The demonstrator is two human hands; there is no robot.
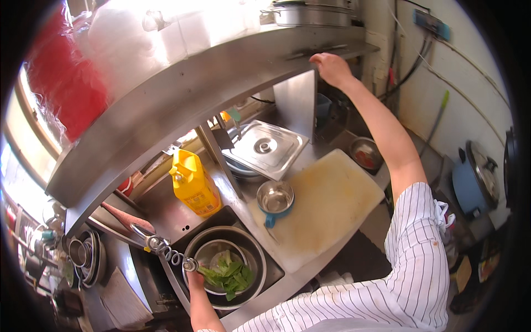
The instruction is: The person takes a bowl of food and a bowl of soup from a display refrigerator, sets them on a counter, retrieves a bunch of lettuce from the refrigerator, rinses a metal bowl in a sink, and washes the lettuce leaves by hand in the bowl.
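Observation:
My right hand (332,67) is raised at the front edge of the steel shelf (232,74), its fingers bent; whether it holds anything there I cannot tell. At the lower left, my left hand (196,280) is beside the spring faucet's spout (190,264), mostly hidden by it and by the steel bowl's rim. Leafy greens (232,277) lie in a small steel bowl (220,245) inside a larger steel basin (256,254) in the sink. A white cutting board (332,199) lies to the right, with a blue-handled metal cup (275,199) on its left part.
A yellow jug (195,182) stands behind the sink. Beyond the board are a rectangular steel lid (269,147) and a metal bowl (366,152) with red contents. Stacked bowls (89,257) stand at the far left, a blue rice cooker (471,182) at the right. The shelf overhangs the counter.

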